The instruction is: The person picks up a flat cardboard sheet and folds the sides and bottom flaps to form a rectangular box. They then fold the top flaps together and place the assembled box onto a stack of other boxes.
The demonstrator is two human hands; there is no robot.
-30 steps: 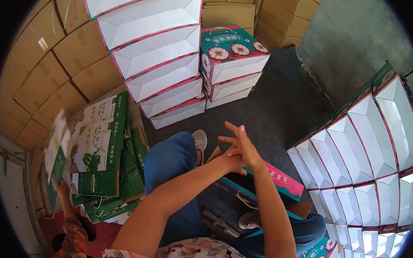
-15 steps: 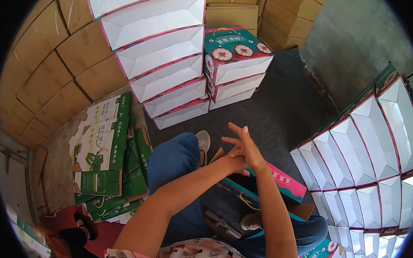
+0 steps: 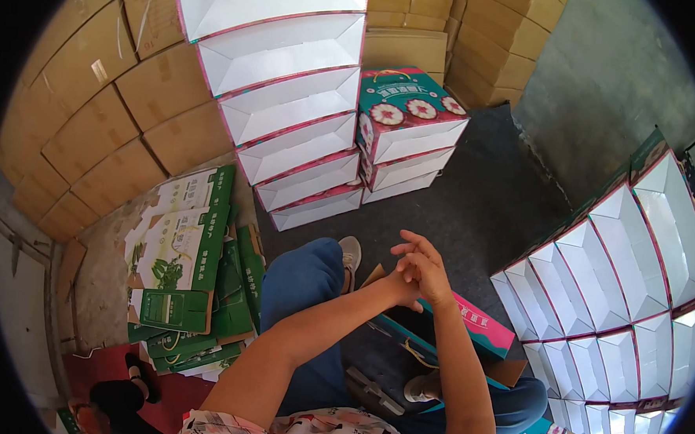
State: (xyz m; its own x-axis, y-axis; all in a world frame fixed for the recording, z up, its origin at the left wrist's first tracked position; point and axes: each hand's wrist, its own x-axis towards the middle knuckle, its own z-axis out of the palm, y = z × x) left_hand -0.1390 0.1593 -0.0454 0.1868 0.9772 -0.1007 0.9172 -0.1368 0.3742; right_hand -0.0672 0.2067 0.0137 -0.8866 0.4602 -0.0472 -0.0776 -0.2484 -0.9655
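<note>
Over a partly open carton, my two hands meet, the right one lying across the left. My right hand has its fingers stretched out and apart, holding nothing that I can see. My left hand touches it from the left, its fingers mostly hidden behind the right hand. Below them, between my knees, stands the teal-and-pink carton with flaps spread and a dark inside. A cord handle shows on its near side. My forearms cover part of the carton.
White-sided cartons rise in a stack ahead, beside shorter teal-topped cartons. More stacked cartons stand at right. Flattened green-and-white cartons lie left, near another person's foot. Brown boxes line the left wall.
My right hand's fingers have drawn a little closer together while both hands stay in contact. The whole view has shifted slightly, so the stacks appear lower and further right.
</note>
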